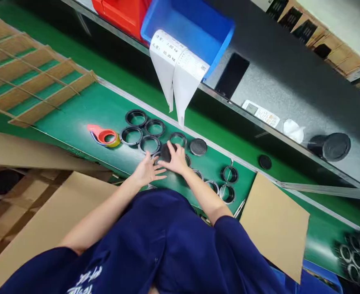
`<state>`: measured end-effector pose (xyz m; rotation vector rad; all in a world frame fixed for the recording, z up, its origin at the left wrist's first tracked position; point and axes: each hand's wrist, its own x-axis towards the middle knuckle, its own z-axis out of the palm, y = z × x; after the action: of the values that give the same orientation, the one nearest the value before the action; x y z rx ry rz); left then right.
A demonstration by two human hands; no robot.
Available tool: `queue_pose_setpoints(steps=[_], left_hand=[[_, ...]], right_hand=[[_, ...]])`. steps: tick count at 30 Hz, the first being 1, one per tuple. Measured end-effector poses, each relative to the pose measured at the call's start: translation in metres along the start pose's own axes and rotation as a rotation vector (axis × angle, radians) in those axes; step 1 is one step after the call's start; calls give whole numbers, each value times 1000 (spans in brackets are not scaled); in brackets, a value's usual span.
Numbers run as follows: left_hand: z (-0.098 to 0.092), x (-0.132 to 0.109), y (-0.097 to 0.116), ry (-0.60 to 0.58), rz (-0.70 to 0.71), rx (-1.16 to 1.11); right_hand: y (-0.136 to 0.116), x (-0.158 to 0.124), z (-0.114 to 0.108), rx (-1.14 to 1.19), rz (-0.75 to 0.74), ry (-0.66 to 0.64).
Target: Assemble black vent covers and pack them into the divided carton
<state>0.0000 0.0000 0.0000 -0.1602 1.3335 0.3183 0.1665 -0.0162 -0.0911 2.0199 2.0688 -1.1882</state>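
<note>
My right hand (177, 159) grips a round black cap (166, 153) by its edge, above the green bench. Just left of it is my left hand (148, 170), fingers spread and holding nothing. Several black rings (149, 144) lie to the upper left of the hands, some touching each other. Another black ring (178, 139) and a flat black disc (198, 147) lie beyond my right hand. Under my right forearm, more rings (212, 187) are partly covered. Two rings (229, 174) sit further right.
A tape dispenser (104, 136) lies left of the rings, near a cardboard divider grid (45, 77). A cardboard sheet (274, 220) rests at right. Above runs a shelf holding a blue bin (221, 32), a phone (232, 76) and a black cylinder (336, 147). Paper labels (180, 69) hang from the bin.
</note>
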Motion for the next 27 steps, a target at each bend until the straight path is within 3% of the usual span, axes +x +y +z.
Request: queue_pose_setpoints(steps=[5, 8, 10, 13, 15, 17, 20, 23, 25, 27], left_hand=[[-31, 33, -28, 52, 286, 30], [-45, 63, -34, 117, 467, 109], [-42, 83, -27, 204, 603, 267], [-9, 111, 1, 343, 924, 752], [28, 135, 25, 400, 1206, 1112], [65, 164, 44, 415, 1395, 1398], [95, 210, 56, 366, 1368, 1707], [97, 244, 61, 372, 1224, 1862], [96, 251, 65, 380, 1124, 1927], [98, 245, 69, 288, 989, 2031]], right_hand=[[52, 86, 0, -167, 78, 55], [63, 120, 3, -228, 31, 62], [65, 131, 6, -225, 3, 93], [69, 127, 1, -101, 26, 258], [79, 110, -8, 28, 91, 458], [95, 85, -17, 143, 131, 647], [122, 38, -20, 251, 137, 775], [145, 1, -11, 320, 147, 784], [156, -13, -3, 363, 137, 770], [165, -20, 2, 386, 97, 738]])
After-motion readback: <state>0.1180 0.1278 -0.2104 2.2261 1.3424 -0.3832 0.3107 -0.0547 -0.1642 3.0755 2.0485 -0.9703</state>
